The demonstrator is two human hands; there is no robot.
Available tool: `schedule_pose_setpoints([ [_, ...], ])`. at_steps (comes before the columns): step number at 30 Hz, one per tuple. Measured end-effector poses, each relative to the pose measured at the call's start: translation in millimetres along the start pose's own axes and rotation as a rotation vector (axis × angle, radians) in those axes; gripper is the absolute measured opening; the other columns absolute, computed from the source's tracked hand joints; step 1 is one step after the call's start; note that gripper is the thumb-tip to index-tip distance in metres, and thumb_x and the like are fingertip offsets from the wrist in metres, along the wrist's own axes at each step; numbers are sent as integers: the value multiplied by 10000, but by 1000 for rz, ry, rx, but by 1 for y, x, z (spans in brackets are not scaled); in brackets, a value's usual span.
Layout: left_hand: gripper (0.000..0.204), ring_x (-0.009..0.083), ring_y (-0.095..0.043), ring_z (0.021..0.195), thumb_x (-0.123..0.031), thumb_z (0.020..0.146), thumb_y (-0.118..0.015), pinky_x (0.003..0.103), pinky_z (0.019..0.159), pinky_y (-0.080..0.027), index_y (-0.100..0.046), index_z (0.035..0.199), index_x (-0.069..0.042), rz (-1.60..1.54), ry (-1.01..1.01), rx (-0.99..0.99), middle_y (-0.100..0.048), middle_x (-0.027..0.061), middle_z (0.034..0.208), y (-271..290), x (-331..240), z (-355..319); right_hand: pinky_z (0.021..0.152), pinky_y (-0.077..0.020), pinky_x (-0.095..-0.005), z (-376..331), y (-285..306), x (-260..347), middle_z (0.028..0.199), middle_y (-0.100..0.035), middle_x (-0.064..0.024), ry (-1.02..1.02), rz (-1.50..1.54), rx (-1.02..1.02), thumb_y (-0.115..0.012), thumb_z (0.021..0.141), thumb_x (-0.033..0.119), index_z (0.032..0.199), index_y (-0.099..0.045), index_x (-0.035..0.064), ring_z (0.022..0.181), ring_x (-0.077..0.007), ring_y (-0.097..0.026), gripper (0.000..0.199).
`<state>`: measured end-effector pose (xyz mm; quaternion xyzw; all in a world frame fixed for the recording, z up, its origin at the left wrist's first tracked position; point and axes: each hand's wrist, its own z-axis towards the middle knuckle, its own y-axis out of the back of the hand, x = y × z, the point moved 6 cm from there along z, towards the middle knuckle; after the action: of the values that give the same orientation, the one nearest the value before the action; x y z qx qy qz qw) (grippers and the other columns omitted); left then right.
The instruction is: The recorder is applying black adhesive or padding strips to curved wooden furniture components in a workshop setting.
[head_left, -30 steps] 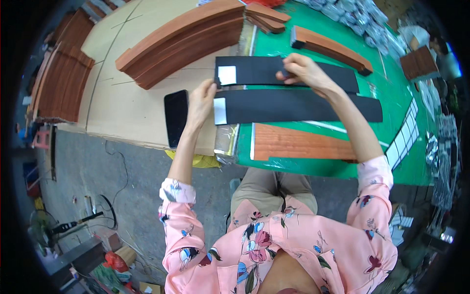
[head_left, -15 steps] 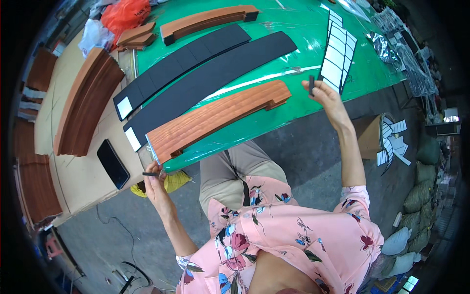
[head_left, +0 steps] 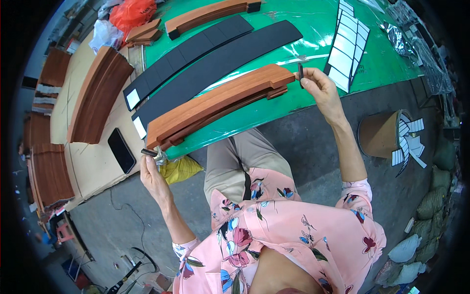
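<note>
In front of me, a curved reddish-brown wooden piece (head_left: 220, 96) lies along the near edge of the green table. Between the fingers of my left hand (head_left: 156, 185) is a small black strip (head_left: 149, 152), close to the piece's left end. My right hand (head_left: 324, 96) pinches a second small black strip (head_left: 300, 73), held upright by the right end. Whether either strip touches the wood I cannot tell. Beyond it lie a smooth black curved sheet (head_left: 215, 73) and a black curved sheet with cross lines (head_left: 191, 53), each with a white patch at its left end.
A phone (head_left: 121, 151) rests on the cardboard at left, near a brown curved moulding (head_left: 98, 98). Another wooden piece (head_left: 215, 17) with black ends lies at the back. White-squared black sheets (head_left: 345, 51) lie at right; a bin (head_left: 379, 134) of similar scraps stands on the floor.
My right hand has come left and down to the wooden piece's right end. My left hand has shifted slightly down-left, still holding its strip. The wooden piece has tilted, showing more of its near side.
</note>
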<state>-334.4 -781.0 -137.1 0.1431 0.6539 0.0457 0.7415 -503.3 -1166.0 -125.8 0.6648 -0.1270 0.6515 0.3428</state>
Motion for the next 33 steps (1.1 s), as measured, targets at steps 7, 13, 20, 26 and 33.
schedule_pose_setpoints([
  [7,263,168,-508,856,-177,933,-447,281,782,-392,-558,1052,30,360,-176,-66,-561,88,928,5,-11,10,751,-444,-247,6,1,2,879,-619,-63,5,-22,-16,-555,855,184,1001,-579,-17,827,-97,-567,250],
  [13,254,164,-511,874,-164,935,-441,276,792,-392,-558,1045,32,324,-193,-37,-559,87,953,7,-16,20,763,-444,-254,21,1,-4,889,-626,-72,12,-30,-34,-558,853,192,1011,-580,-17,846,-106,-574,263],
  [20,283,95,-457,836,-218,949,-430,249,768,-377,-566,1039,13,175,-77,-3,-534,21,886,6,-19,22,782,-447,-257,28,0,-6,896,-629,-91,2,34,-45,-576,846,196,1024,-573,-27,859,-125,-585,285],
  [26,301,87,-458,849,-234,951,-427,241,774,-370,-561,1058,14,207,-91,-20,-545,13,908,6,-13,30,784,-448,-258,37,-6,-11,907,-628,-93,21,-43,-24,-556,861,186,1028,-566,-32,855,-127,-586,274],
  [33,284,133,-495,963,-209,953,-389,311,858,-374,-562,975,15,388,-412,-241,-569,74,1042,-3,-37,19,803,-445,-261,38,-1,-20,934,-626,-86,-52,116,-7,-547,862,172,1017,-576,-37,890,-131,-583,262],
])
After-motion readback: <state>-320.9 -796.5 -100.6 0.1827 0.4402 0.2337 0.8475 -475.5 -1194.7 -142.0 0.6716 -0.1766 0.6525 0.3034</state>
